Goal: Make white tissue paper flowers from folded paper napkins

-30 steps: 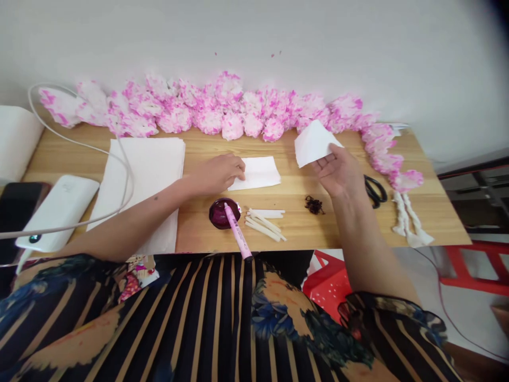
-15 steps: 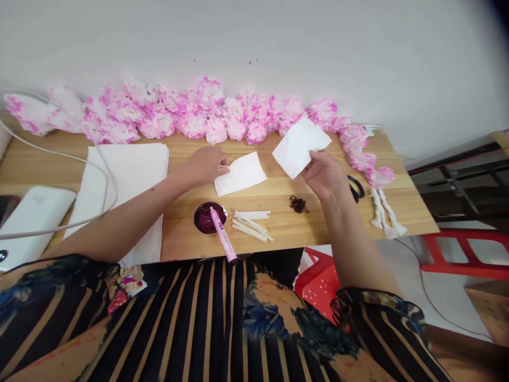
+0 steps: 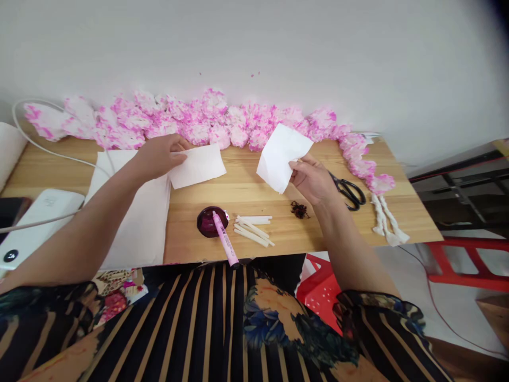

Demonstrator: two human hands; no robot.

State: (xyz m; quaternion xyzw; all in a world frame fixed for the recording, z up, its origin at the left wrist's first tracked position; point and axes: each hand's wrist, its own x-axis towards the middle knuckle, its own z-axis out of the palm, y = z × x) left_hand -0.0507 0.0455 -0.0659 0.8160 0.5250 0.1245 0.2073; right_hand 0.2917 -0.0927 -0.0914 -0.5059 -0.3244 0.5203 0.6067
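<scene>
The folded white paper piece (image 3: 201, 163) is at the end of the left hand (image 3: 162, 156), whose thumb and fingers are pinched together on its near-left edge; that edge grip seems chosen so most of the sheet stays flat and uncovered. Its lower left corner overlaps the stack of white sheets (image 3: 131, 228); whether it touches them I cannot tell. The right hand (image 3: 308, 172) has thumb and fingers closed on the lower right edge of a creased white sheet (image 3: 282, 154), tilted above the table (image 3: 238, 188), probably held by the rim to spare the paper from crumpling.

In front of the sheets, a pink marker (image 3: 226, 240) leans on a dark dish (image 3: 203, 222), its black end reaching the table's front edge, perhaps propped there to keep it within easy grasp. Just beside lie pale sticks (image 3: 252, 233), then a dark tangled bundle (image 3: 299, 209). Black-handled scissors (image 3: 350, 194) lie partly behind the right hand.

Farther out, pink-and-white paper flowers (image 3: 238, 127) line the wall, presumably pushed back for working room. White twisted strands (image 3: 389, 223) lie at the right end, a white device (image 3: 45, 215) at the left.
</scene>
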